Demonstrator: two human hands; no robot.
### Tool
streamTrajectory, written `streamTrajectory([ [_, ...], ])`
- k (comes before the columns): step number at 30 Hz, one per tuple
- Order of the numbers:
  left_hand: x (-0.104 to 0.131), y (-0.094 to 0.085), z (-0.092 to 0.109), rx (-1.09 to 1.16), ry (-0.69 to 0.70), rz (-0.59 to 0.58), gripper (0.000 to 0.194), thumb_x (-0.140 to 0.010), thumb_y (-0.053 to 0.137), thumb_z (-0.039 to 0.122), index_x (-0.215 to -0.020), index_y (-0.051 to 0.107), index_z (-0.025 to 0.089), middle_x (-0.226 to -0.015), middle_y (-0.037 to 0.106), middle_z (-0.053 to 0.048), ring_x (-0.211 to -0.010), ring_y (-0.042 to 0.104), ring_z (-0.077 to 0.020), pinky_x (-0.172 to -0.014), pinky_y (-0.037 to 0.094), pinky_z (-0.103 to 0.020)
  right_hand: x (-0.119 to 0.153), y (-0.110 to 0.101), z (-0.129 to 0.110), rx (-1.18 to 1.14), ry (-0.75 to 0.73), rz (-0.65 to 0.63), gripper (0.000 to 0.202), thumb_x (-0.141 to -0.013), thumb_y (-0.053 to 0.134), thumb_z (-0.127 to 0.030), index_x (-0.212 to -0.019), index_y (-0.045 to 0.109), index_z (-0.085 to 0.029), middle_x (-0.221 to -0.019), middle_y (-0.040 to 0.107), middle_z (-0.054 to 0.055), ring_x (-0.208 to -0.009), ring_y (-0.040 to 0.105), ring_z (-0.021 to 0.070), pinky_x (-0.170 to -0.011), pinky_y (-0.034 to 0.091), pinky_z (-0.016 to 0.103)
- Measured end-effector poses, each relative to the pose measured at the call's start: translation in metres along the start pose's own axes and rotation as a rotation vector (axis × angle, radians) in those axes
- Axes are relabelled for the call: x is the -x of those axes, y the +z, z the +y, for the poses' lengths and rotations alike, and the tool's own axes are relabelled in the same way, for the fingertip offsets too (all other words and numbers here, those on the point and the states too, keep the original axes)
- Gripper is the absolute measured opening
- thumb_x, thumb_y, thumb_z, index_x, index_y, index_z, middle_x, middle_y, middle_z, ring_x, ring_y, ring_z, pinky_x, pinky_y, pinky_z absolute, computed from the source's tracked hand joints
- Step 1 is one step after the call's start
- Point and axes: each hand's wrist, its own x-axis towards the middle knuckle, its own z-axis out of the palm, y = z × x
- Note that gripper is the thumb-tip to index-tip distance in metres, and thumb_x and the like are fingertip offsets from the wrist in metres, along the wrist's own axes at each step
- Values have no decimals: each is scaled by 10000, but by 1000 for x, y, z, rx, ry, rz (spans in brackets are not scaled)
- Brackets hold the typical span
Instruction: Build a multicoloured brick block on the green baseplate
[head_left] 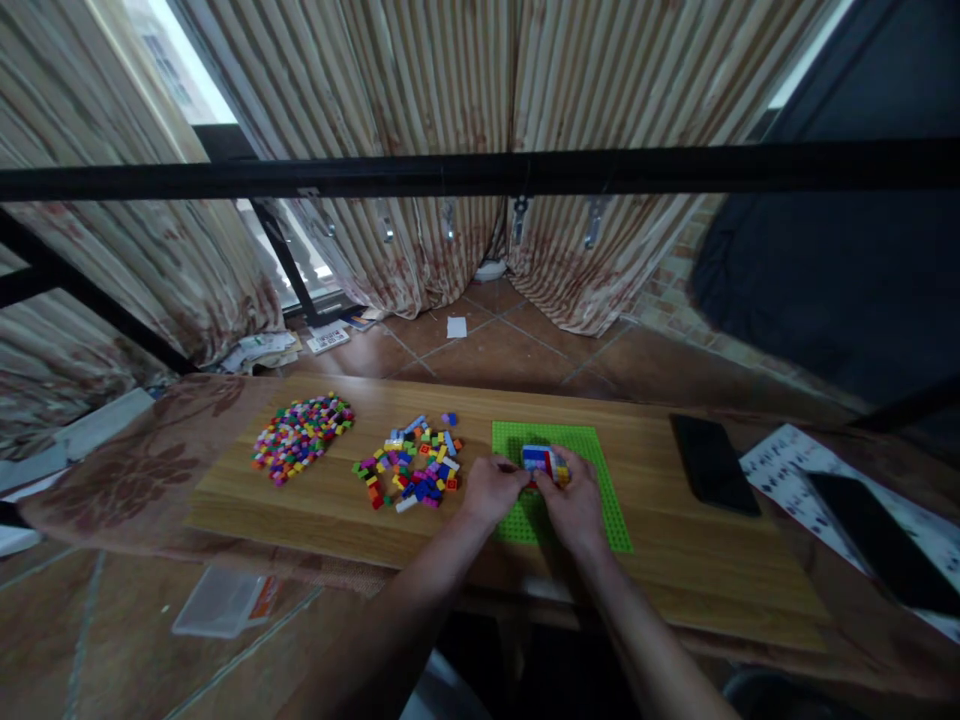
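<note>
A green studded baseplate (609, 505) lies on the wooden board. Over it is a small block of joined toy bricks (536, 458), with blue, white, red and yellow parts showing. My right hand (576, 500) is closed around the right and near side of this block. From the left, my left hand (491, 490) reaches in with thumb and finger pinched together at the block's near left corner. Whatever sits between those left fingertips is too small and too covered to name. Whether the block touches the baseplate is hidden by my hands.
Left of the baseplate lie loose bricks (424, 470) and a heap of smaller bricks (304, 435). A black phone (712, 462) rests at the board's right; beyond it, a dark flat device (885, 535) covers a printed sheet (787, 465). A clear plastic box (217, 602) sits on the floor.
</note>
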Motion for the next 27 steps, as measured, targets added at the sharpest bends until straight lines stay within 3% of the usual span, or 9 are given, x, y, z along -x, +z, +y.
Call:
streamTrajectory([
  [6, 16, -5, -3, 56, 95, 29, 201, -812, 527, 252, -833, 709, 168, -763, 703, -22, -734, 628, -155, -660, 464, -246, 17, -14, 12, -151, 107, -55, 621, -823, 508, -571, -1282, 544, -154, -1281, 596, 157, -1176, 547, 271, -1024, 389, 452],
  [11, 33, -8, -13, 209, 126, 4, 270, -833, 508, 278, -1004, 693, 180, -968, 722, -57, -871, 650, -189, -783, 496, -294, 38, -27, 16, -198, 138, -100, 613, -836, 480, -579, -1259, 557, -141, -1208, 646, 156, -1106, 603, 263, -949, 450, 401],
  [14, 42, -13, -17, 264, 107, 20, 282, -826, 532, 315, -1016, 686, 176, -1006, 713, -69, -895, 645, -202, -791, 497, -308, 27, -38, 6, -59, 76, -42, 599, -868, 419, -578, -1246, 565, -137, -1167, 655, 162, -1030, 627, 270, -886, 477, 409],
  [16, 51, -19, -19, 268, 133, 29, 272, -819, 549, 339, -979, 685, 167, -968, 710, -67, -882, 641, -203, -785, 494, -307, 6, -40, -8, 99, -51, -13, 591, -903, 357, -546, -1265, 549, -120, -1194, 624, 179, -1042, 610, 275, -897, 466, 426],
  [19, 69, -30, -23, 229, 190, 20, 239, -809, 560, 348, -887, 677, 155, -845, 693, -47, -816, 629, -191, -756, 488, -295, -27, -28, -33, 336, -275, -105, 507, -940, 320, -447, -1297, 526, -151, -1286, 565, 153, -1221, 491, 261, -1018, 381, 415],
  [23, 92, -53, -34, 149, 200, 26, 228, -821, 544, 342, -880, 680, 169, -827, 687, -33, -799, 625, -180, -750, 481, -284, -43, 9, -50, 594, -291, -388, 489, -958, 330, -445, -1306, 532, -169, -1373, 509, 141, -1274, 447, 269, -1043, 326, 431],
  [27, 100, -83, -47, 104, 149, 126, 226, -808, 558, 346, -861, 694, 173, -814, 695, -40, -795, 632, -189, -746, 480, -288, -37, 28, -43, 657, -299, -498, 555, -944, 326, -538, -1281, 562, -165, -1395, 491, 162, -1276, 437, 322, -1030, 294, 517],
])
